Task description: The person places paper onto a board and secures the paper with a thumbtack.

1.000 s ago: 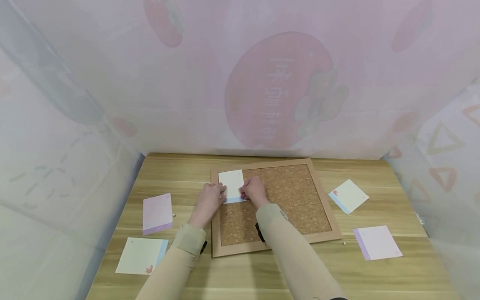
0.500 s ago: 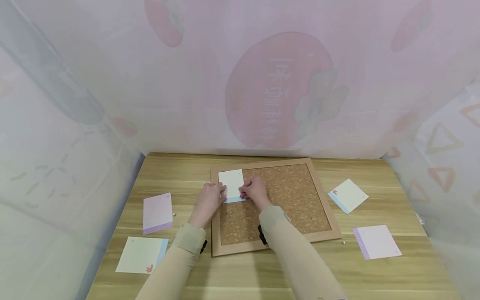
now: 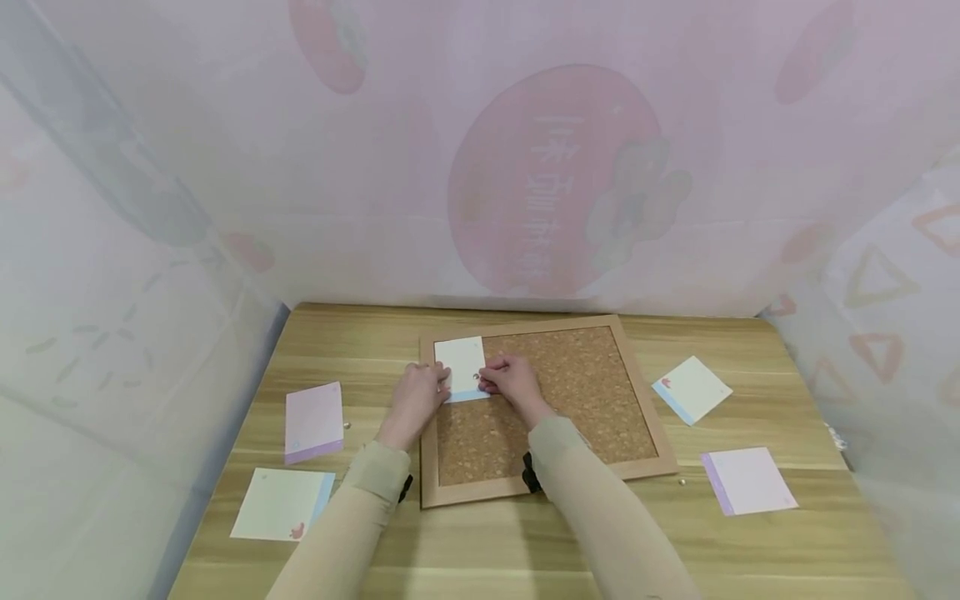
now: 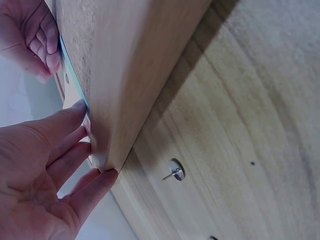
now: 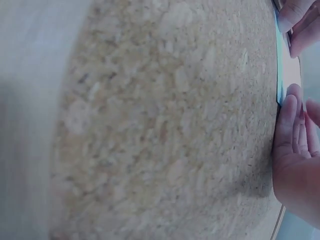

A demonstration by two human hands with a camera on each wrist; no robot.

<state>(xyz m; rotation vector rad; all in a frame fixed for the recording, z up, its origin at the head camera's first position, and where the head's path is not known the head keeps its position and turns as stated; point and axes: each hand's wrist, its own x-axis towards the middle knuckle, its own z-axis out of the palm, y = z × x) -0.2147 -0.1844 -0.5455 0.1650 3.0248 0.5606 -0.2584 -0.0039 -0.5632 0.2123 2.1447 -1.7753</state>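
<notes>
A cream sticky note (image 3: 459, 357) with a blue strip lies on the upper left of the framed corkboard (image 3: 577, 392). My left hand (image 3: 415, 402) rests at the note's left edge, its thumb on the paper and other fingertips against the wooden frame (image 4: 117, 95). Beside the note's right edge is my right hand (image 3: 516, 385), fingers loosely bent, with nothing visible between them. A small round thumbtack head (image 4: 67, 78) shows on the note in the left wrist view, just off the right fingertips.
Two notes lie left of the board, one lilac (image 3: 315, 418) and one cream (image 3: 279, 505). On the right are another cream note (image 3: 692, 390) and a lilac note (image 3: 750, 481). A loose thumbtack (image 4: 176, 169) lies point up on the wooden table (image 4: 240, 125); another tack (image 3: 682, 482) is at right.
My right fingertips have drawn slightly away from the spot on the note where they were pinching, and a small dark dot shows there. The left hand stays in place.
</notes>
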